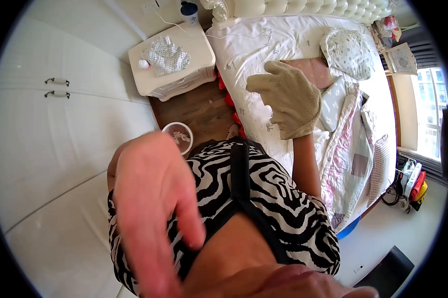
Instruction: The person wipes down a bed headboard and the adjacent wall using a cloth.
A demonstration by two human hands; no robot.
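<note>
My left hand (152, 198) is raised close to the camera, blurred, with its thumb apart from the fingers and nothing seen in it. A beige fuzzy mitt (296, 102) covers my right hand (288, 97), which is held out over the bed's near side. The mitt's lobes stand apart, and nothing shows between them; the fingers inside are hidden. Below the mitt, the bare forearm shows.
A white bedside cabinet (154, 85) bears a patterned cloth (168, 57), a small white jar (143, 64) and a dark-lidded cup (189, 14). A round bin (165, 130) stands on the wooden floor. Pillows (348, 52) and quilts (345, 149) lie on the bed (239, 54).
</note>
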